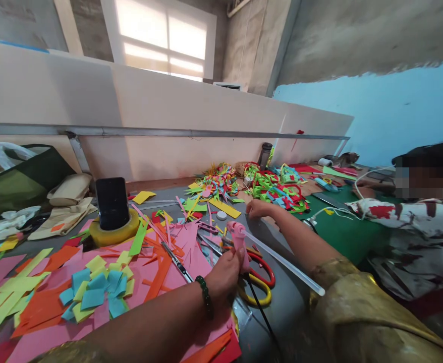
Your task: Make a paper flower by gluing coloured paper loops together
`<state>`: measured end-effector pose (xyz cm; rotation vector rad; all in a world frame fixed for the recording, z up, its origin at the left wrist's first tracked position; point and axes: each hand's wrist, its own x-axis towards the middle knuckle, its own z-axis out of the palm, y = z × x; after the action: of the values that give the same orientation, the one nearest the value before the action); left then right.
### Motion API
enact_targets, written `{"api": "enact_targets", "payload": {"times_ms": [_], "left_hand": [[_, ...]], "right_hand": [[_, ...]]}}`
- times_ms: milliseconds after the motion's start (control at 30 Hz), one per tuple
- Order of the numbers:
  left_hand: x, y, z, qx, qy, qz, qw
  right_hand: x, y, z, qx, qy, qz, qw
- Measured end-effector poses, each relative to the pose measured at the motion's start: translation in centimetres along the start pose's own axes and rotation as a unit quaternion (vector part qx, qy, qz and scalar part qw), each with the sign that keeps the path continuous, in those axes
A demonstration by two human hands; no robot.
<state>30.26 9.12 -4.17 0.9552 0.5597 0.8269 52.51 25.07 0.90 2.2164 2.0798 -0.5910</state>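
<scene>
My left hand (225,275), a dark bead bracelet on its wrist, is closed around a pink glue gun (238,239). A long clear glue stick (285,263) juts out of the gun's back toward the lower right. My right hand (257,207), on a gold-sleeved arm, reaches further out and rests on the grey table (282,312). Its fingers are drawn together near a yellow paper strip (225,207) and a small white cap (221,215). What they pinch, if anything, is too small to make out. Red and yellow handled scissors (261,282) lie under the gun.
Pink, orange and green paper offcuts (55,282) and a blue-yellow paper piece (96,290) cover the left. A phone (111,203) stands in a tape roll (113,233). Finished paper crafts (274,189) are heaped at the back. Another person (414,227) sits right.
</scene>
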Motion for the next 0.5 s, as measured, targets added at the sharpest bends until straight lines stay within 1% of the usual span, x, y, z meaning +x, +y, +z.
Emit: {"api": "enact_targets", "payload": {"times_ms": [100, 167, 333, 433, 500], "left_hand": [[0.1, 0.0, -0.1, 0.011, 0.006, 0.004, 1.0], [0.0, 0.2, -0.1, 0.015, 0.008, 0.003, 1.0], [-0.5, 0.8, 0.1, 0.029, 0.015, 0.003, 0.999], [-0.5, 0.8, 0.0, 0.032, 0.009, 0.011, 0.999], [-0.2, 0.4, -0.1, 0.031, 0.0, 0.018, 0.999]], "right_hand": [[0.8, -0.7, 0.4, -0.016, -0.03, 0.004, 0.999], [1.1, -1.1, 0.8, -0.024, -0.034, 0.006, 0.999], [1.2, -1.3, 1.3, -0.044, -0.01, 0.004, 0.999], [0.8, -1.4, 1.1, -0.045, 0.006, -0.018, 0.999], [0.5, -1.5, 0.7, -0.036, 0.001, -0.039, 0.999]]}}
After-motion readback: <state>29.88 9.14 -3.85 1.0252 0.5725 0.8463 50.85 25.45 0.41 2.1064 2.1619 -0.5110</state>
